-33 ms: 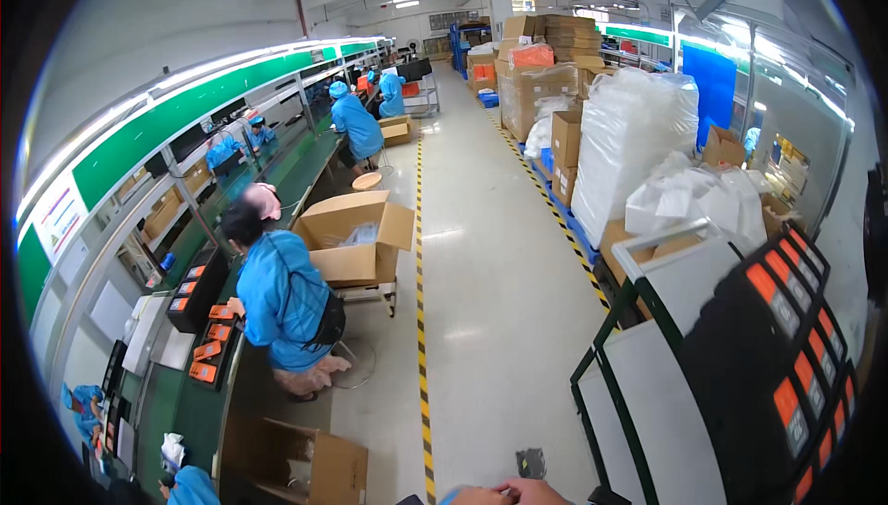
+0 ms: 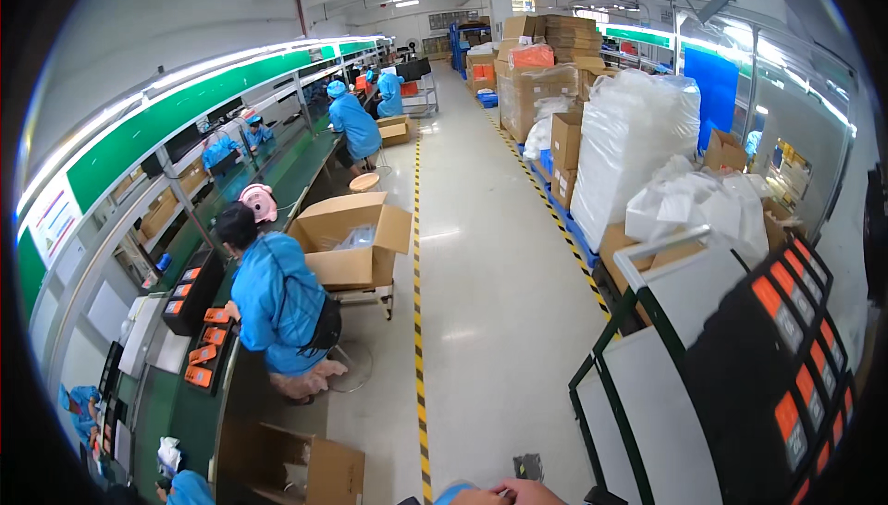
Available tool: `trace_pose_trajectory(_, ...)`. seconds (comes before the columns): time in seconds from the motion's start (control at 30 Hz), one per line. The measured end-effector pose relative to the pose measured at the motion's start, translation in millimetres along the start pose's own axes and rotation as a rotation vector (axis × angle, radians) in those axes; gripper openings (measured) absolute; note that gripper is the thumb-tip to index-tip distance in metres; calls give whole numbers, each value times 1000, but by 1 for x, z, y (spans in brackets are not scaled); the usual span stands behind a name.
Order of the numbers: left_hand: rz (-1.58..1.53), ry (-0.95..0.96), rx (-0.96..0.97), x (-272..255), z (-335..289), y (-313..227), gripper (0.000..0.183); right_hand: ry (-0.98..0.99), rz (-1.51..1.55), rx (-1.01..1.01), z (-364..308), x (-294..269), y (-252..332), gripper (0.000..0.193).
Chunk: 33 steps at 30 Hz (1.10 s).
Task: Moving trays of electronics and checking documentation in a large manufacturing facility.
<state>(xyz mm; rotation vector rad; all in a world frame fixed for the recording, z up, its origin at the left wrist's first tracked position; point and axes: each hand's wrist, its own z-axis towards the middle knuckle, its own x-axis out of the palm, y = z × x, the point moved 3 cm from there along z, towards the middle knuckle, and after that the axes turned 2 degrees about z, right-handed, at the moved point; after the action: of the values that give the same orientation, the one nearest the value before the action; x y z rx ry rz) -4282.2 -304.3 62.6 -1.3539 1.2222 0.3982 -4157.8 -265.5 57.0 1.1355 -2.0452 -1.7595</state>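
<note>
Hands at the lower edge, left hand (image 2: pixel 480 498) beside right hand (image 2: pixel 532 493), mostly cut off; cannot tell how far open or whether holding anything; just beyond, small dark flat piece (image 2: pixel 528 465), seemingly on floor (image 2: pixel 481 366), probably light, best pinched at a rim; to the right, white-panelled rack (image 2: pixel 647 375), likely stiff and heavy
</note>
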Motion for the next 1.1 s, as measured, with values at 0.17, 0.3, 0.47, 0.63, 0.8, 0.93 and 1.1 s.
trace_pose_trajectory(0.17,-73,-76,-85,-53,113,101,26,-44,-67,-51,157,-47,-9,30)
trace_pose_trajectory(0.3,-53,-51,-160,-124,198,195,26,37,-135,-41,303,-86,7,30)
trace_pose_trajectory(0.47,-246,-160,-85,-244,296,286,30,22,-48,-77,442,-167,71,35)
trace_pose_trajectory(0.63,-197,-1,67,-312,407,367,26,-40,18,-21,566,-228,82,40)
trace_pose_trajectory(0.8,-69,102,168,-371,543,437,27,-85,-18,-15,698,-298,71,39)
trace_pose_trajectory(0.93,-18,183,126,-440,651,482,27,-69,-55,-10,812,-375,78,35)
trace_pose_trajectory(1.1,12,126,109,-537,769,556,29,-58,-89,10,962,-454,105,32)
